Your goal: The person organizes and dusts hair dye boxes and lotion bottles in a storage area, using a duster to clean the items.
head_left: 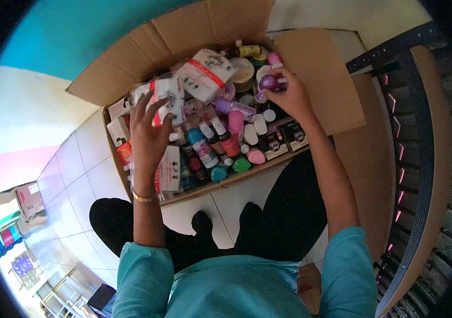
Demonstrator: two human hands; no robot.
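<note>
A large cardboard box (226, 180) full of toiletries lies in front of me. My left hand (150, 127) is over its left side, fingers spread across a white soft packet with a red stripe (170, 87). Beside that packet lies a second white packet with a red stripe (203, 77). At the box's right end my right hand (291, 96) pinches a purple-capped bottle (269, 82) between thumb and fingers. Close by are a pink-capped bottle (274, 59) and a round tub (243, 71). A blue-capped bottle (200, 146) and pink bottle (235, 122) lie in the middle.
Black small boxes (284, 139) line the box's front right corner. A cardboard flap (321, 79) folds out to the right, near a dark slatted rack (422, 159). On the tiled floor at far left stands another carton (29, 201). My feet are against the box's near side.
</note>
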